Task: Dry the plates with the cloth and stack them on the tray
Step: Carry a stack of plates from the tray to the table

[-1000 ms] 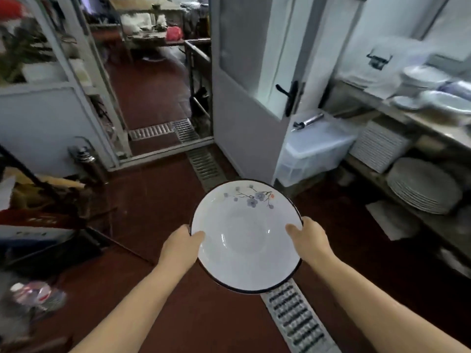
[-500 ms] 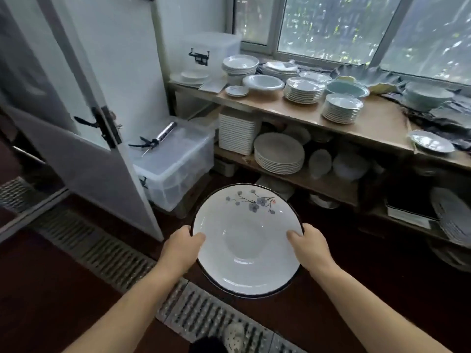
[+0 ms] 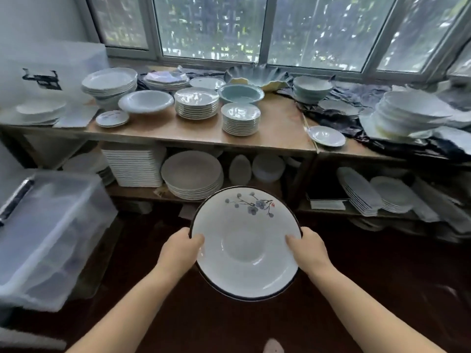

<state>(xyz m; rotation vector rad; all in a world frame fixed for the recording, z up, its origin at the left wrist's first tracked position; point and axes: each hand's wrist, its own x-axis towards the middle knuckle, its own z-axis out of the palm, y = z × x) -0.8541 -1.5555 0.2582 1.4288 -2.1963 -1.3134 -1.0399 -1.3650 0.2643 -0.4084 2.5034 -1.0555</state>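
I hold a white deep plate with a dark rim and a blue flower sprig in front of me, above the dark red floor. My left hand grips its left rim with the thumb on the inner face. My right hand grips the right rim the same way. Neither a cloth nor a tray shows in this view.
A wooden shelf under the window carries several stacks of white plates and bowls. Its lower level holds a stack of square plates and large round plates. A clear plastic bin stands at the left on the floor.
My view has swung right from the open door to the shelf under the window. The plate stays in both hands in front of me.
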